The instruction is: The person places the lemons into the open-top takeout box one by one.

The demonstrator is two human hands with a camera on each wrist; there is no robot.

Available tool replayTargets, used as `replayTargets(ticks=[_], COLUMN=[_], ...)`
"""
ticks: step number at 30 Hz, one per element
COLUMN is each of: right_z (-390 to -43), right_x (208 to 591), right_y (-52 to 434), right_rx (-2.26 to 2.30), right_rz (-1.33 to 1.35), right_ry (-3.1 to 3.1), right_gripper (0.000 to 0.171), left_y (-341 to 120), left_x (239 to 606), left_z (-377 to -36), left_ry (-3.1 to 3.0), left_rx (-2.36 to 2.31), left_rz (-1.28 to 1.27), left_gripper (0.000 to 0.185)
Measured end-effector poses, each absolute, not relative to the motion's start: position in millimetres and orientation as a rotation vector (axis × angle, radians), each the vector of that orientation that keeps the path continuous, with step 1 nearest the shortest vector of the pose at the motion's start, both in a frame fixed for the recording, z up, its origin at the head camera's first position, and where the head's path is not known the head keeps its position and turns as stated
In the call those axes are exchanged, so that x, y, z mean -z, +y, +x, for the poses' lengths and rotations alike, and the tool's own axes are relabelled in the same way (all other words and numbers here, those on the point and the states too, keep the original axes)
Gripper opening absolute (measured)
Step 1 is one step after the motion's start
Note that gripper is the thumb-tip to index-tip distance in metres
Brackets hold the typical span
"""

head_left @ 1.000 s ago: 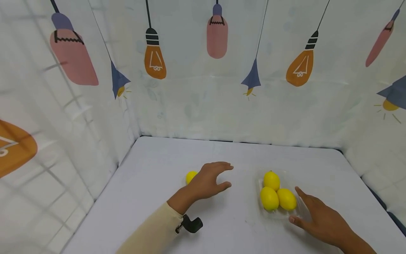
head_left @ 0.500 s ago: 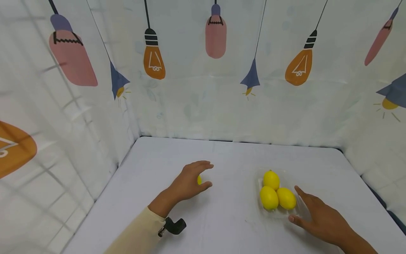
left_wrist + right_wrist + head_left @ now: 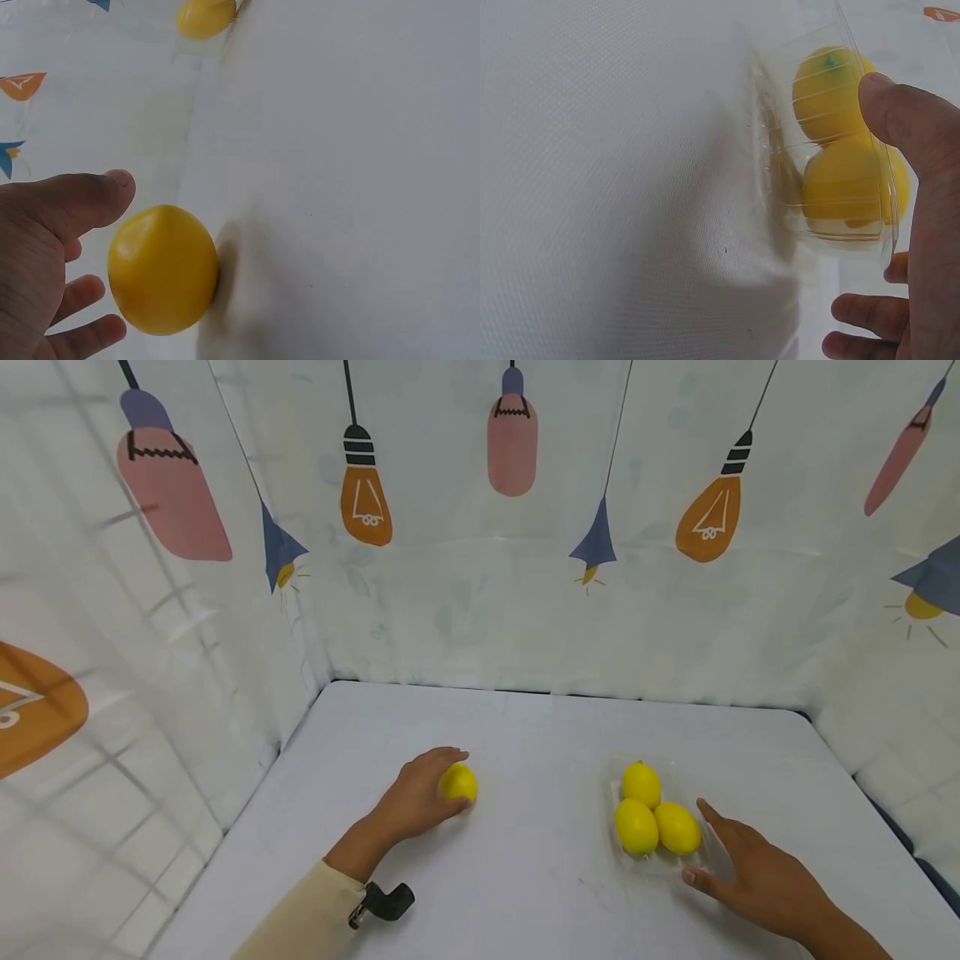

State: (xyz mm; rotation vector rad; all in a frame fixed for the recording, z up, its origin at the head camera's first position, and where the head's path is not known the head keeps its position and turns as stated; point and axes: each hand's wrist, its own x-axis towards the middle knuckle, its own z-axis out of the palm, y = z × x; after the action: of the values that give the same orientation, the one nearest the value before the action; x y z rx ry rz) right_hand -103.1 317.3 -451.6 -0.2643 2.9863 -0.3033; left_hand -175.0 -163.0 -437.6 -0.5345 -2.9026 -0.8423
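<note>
A single yellow lemon (image 3: 458,782) lies on the white table toward the left. My left hand (image 3: 420,793) is around its near side, thumb and fingers spread; in the left wrist view a gap shows between the thumb and the lemon (image 3: 163,270). To the right, a clear plastic tray (image 3: 626,862) holds three lemons (image 3: 678,829). Beside the tray's right side is my right hand (image 3: 765,877), fingers extended. In the right wrist view its thumb (image 3: 896,112) lies at the tray's rim (image 3: 891,217); whether it presses there I cannot tell.
The white table (image 3: 540,893) runs back to a pale curtain (image 3: 480,618) printed with lamps and bulbs. More curtain closes off the left and right sides. A black wrist mount (image 3: 388,902) sits on the left sleeve (image 3: 307,918).
My left hand has moved left and drawn back around the lone lemon, which now shows between thumb and fingers. The right hand and the tray have stayed in place.
</note>
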Motion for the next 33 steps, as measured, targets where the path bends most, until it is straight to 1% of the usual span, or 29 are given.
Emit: replayTargets(ticks=[8,23,33], right_z=[-102.6,-104.3,-102.6], right_x=[453.8,452.6,451.4], right_y=[319.0,317.2,317.1], right_rx=[0.311,0.311,0.336], right_rz=[-0.263,-0.261,-0.261], right_ry=[2.993,2.998,2.993], right_gripper=[0.116,0.118,0.117], left_y=[-167.1,-165.7,-159.2], left_x=[447.5,455.3,461.7], left_z=[-176.0,-177.5,-182.4], left_ry=[-2.916,-2.897,-2.891], left_rx=[0.887,0.944,0.994], left_rz=[-0.470,-0.459,-0.507], left_gripper=[0.069,0.059,0.065])
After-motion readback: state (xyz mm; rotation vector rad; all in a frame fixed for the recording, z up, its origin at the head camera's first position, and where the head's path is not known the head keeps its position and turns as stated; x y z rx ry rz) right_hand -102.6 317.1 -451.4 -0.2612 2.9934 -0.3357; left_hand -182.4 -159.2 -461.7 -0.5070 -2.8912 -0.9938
